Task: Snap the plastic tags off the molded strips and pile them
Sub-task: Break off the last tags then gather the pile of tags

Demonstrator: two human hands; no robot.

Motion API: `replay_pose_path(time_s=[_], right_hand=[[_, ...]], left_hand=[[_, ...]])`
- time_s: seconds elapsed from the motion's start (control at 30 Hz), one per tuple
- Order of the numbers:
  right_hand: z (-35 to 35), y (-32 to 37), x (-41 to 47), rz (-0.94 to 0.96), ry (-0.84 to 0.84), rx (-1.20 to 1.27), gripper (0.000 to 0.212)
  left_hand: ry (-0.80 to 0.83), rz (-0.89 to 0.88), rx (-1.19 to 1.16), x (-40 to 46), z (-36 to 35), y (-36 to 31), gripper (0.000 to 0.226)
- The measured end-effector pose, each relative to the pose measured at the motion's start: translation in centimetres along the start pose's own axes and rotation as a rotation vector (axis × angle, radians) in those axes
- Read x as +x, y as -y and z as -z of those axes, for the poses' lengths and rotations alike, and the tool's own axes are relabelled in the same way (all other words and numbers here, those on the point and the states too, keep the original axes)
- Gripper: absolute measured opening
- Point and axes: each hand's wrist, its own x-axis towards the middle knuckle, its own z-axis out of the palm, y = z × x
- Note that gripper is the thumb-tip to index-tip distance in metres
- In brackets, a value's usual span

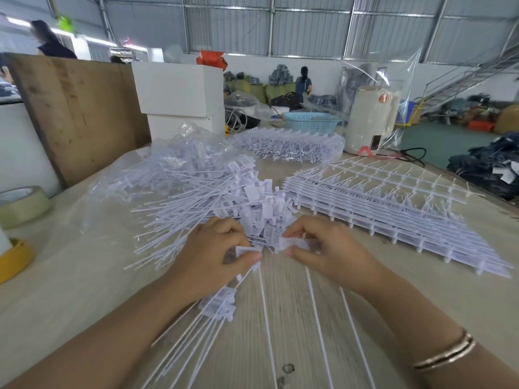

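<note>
The pale wood-grain surface point(84, 276) carries everything, and both grips work low at its middle. Beyond the left grip and spreading away to its left lies the pile of loose tags point(213, 192), white heads bunched toward the centre and thin tails fanning out, part of it lying on a crumpled clear plastic bag point(168, 153). Just beyond the right grip and running off to its right sits a flat stack of molded strips point(393, 209), pegs along its near edge. Further off, past both grips, a second bagged bundle of strips point(286, 144) lies near a blue basket point(310, 122) and a cream appliance point(370, 119). Far to the left of the left grip stands a leaning brown board point(75, 108), with a roll of pale tape point(22, 203) and a yellow roll point(14, 259) nearer the edge. The left hand point(213, 251) has its fingers curled and its thumb pressed onto a white tag head point(247, 251), with a bunch of tags point(219, 307) hanging below it and their tails streaming toward the viewer. The right hand point(325, 245), a bracelet point(446, 352) on its wrist, pinches the adjoining white piece point(292, 244) between thumb and fingers, the two grips nearly touching. Blur hides whether these pieces are joined.
</note>
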Motion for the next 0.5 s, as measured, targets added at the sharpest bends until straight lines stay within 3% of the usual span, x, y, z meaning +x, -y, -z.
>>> replay_pose_path(time_s=[0.1, 0.23, 0.33, 0.5], right_hand=[[-1.2, 0.9, 0.2, 0.067, 0.038, -0.013, 0.026], [-2.1, 1.9, 0.4, 0.1, 0.046, 0.035, 0.038], [-2.4, 2.5, 0.4, 0.127, 0.057, 0.067, 0.036], [-0.5, 1.9, -0.1, 0.162, 0.019, 0.08, 0.024]], left_hand=[[-0.011, 0.006, -0.007, -0.2, 0.1, -0.3, 0.053], [-0.04, 0.017, -0.341, -0.1, -0.1, -1.4, 0.053], [0.012, 0.011, -0.411, 0.0, -0.6, -2.2, 0.024], [0.026, 0.104, -0.562, -0.1, -0.2, -1.1, 0.028]])
